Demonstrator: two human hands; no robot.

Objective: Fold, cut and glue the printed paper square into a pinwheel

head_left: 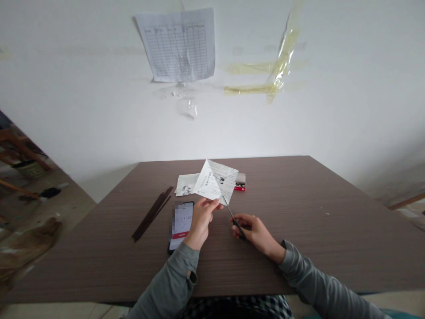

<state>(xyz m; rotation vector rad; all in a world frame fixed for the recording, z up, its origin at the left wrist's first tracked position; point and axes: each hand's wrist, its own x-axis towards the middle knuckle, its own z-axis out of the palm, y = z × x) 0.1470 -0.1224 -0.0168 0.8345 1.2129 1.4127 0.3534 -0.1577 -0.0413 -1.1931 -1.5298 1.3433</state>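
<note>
Before me spreads the worktop (299, 204). Above it, my left hand (201, 221) pinches the paper (208, 181) between thumb and fingers. Beyond it lie sheets (185, 185); to the left, sticks (152, 215) and the phone (182, 226). My right hand (254, 230) grips the scissors (229, 211), blades at the paper's lower edge. The fold looks made; nothing appears cut off, so I judge the cutting unfinished, though I can't tell whether it's begun.

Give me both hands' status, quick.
Left hand: closed, holding the folded printed paper.
Right hand: closed, holding the scissors by the black handle.
</note>
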